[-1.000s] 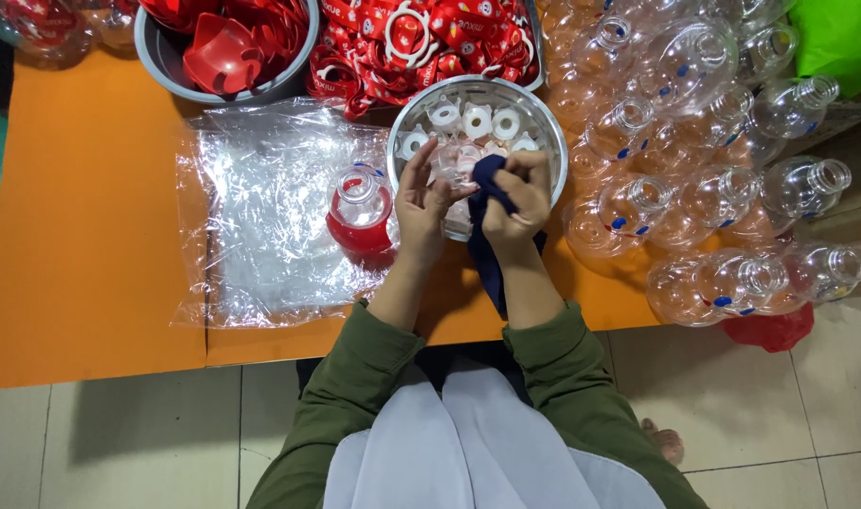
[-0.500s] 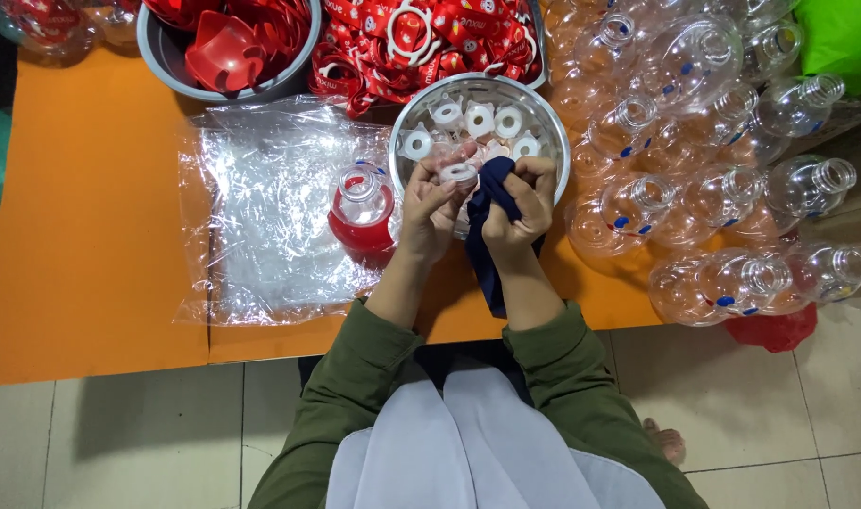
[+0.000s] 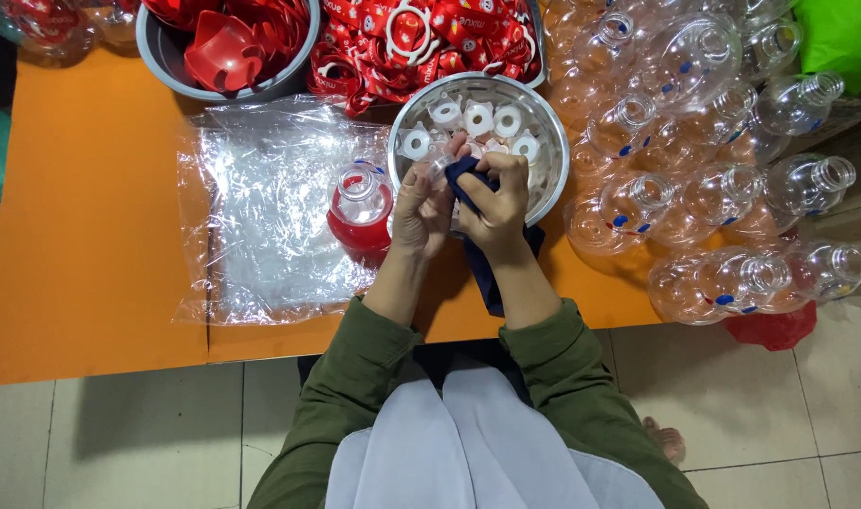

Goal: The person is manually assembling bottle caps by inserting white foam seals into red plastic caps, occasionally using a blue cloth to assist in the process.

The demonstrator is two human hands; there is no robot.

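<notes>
Over the round steel bowl (image 3: 553,141) at upper centre, the left hand (image 3: 421,207) pinches what seems a small clear plastic piece (image 3: 438,168) while the right hand (image 3: 496,203) grips a dark blue cloth (image 3: 468,174); wiping goes best with the piece held steady.

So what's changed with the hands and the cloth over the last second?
Little. The left hand and right hand have shifted slightly up toward the steel bowl, still working the dark blue cloth around a small clear piece. The red-filled bottle, plastic sheet and empty bottles stayed put.
</notes>
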